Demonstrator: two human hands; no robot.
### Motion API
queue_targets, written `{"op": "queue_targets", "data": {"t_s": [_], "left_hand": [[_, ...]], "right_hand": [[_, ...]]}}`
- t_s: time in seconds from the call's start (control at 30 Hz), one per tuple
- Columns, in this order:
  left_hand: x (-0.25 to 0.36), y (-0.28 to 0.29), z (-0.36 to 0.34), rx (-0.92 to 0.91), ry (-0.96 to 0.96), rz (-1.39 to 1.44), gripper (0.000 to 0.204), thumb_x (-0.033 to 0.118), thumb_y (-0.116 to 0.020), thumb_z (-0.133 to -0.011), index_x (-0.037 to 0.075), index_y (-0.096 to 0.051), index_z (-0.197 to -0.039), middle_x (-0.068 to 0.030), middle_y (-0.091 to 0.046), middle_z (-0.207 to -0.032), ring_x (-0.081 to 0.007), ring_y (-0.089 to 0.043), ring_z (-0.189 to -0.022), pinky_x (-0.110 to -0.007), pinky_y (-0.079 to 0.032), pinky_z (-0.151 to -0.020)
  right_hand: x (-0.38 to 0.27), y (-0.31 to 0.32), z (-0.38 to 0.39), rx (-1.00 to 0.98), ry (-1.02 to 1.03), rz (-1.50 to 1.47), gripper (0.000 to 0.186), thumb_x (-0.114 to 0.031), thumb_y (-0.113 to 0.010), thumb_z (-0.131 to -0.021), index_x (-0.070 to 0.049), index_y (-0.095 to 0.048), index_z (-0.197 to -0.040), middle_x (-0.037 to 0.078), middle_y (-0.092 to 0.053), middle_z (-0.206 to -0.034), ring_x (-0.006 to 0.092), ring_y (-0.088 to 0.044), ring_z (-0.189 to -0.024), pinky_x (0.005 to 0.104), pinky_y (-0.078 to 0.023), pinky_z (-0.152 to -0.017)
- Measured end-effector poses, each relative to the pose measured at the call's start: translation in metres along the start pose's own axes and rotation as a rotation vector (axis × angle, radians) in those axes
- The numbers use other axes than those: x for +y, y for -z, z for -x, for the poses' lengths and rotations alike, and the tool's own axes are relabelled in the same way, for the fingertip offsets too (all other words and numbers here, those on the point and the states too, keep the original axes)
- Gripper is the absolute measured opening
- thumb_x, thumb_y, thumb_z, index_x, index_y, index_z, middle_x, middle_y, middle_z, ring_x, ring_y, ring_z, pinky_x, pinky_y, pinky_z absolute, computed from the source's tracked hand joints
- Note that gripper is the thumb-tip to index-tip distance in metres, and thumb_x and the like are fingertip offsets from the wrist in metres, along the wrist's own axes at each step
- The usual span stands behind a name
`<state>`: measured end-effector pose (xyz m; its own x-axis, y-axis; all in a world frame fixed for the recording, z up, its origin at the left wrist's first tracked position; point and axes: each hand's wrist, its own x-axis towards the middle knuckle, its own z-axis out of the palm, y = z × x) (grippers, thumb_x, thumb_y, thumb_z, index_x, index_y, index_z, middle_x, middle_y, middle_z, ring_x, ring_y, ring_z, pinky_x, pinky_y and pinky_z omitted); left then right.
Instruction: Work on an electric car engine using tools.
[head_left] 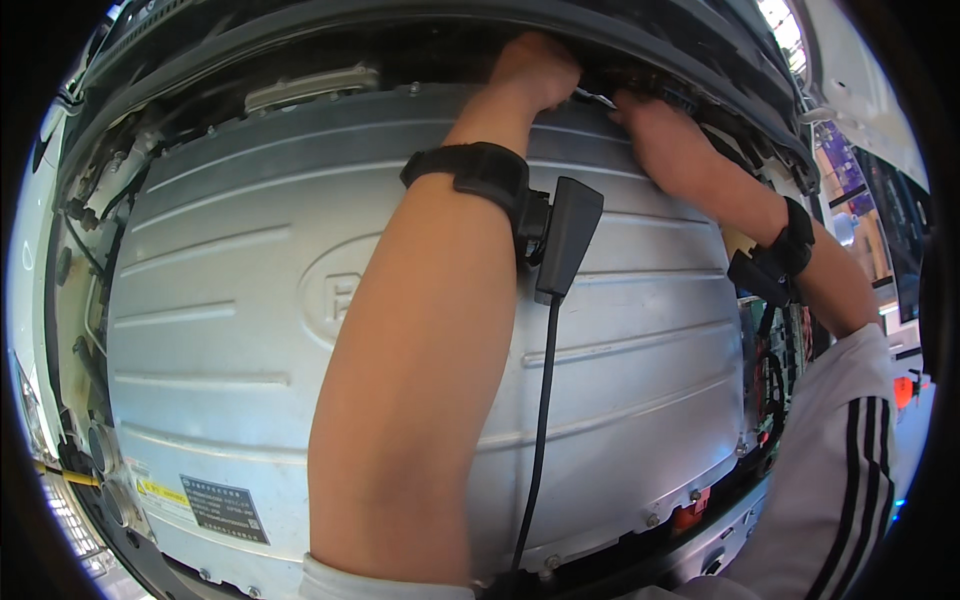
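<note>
Both arms reach over a large silver ribbed metal cover (620,310) in a vehicle bay. My left hand (535,72) is curled into a fist at its far edge, close under a dark overhanging panel. To its right, my right hand (660,130) is bent inward at the same edge, its fingers pressed together and partly hidden. A small shiny metal piece (597,97) shows between the two hands; its kind, and which hand grips it, cannot be made out. Black straps with small boxes circle both forearms, and a cable (540,420) hangs from the left one.
The dark panel (440,35) hangs low along the far side. Bolts line the cover's rim. A dark label plate (225,508) sits at the near left. Green circuit boards and wiring (785,350) lie along the right side, and a red part (690,510) below the near right edge.
</note>
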<state>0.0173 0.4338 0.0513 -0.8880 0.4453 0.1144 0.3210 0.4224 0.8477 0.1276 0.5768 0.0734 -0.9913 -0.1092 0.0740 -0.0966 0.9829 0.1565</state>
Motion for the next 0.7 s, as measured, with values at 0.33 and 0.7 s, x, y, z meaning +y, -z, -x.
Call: {"op": "queue_targets", "data": {"t_s": [0.33,0.7], "left_hand": [[0.005,0.002,0.006,-0.006,-0.043,-0.095,0.031,0.011,-0.05,-0.08,0.016,-0.072,-0.101,-0.0087,-0.069,-0.075,-0.017,-0.066,-0.067,-0.031,-0.052,-0.07],[0.007,0.004,0.004,-0.061,-0.096,-0.037,0.043,0.005,-0.043,-0.079,0.016,-0.072,-0.108,-0.0084,-0.066,-0.07,-0.0136,-0.058,-0.053,-0.029,-0.048,-0.057]], "right_hand": [[0.044,-0.007,-0.02,0.318,0.339,0.191,0.02,-0.01,-0.053,-0.087,-0.002,-0.061,-0.104,0.019,-0.061,-0.103,0.036,-0.06,-0.097,0.0414,-0.05,-0.082],[0.009,-0.009,0.001,0.131,0.085,0.066,0.018,-0.011,-0.053,-0.09,0.002,-0.06,-0.1,0.025,-0.062,-0.099,0.0433,-0.059,-0.093,0.0481,-0.048,-0.08]]}}
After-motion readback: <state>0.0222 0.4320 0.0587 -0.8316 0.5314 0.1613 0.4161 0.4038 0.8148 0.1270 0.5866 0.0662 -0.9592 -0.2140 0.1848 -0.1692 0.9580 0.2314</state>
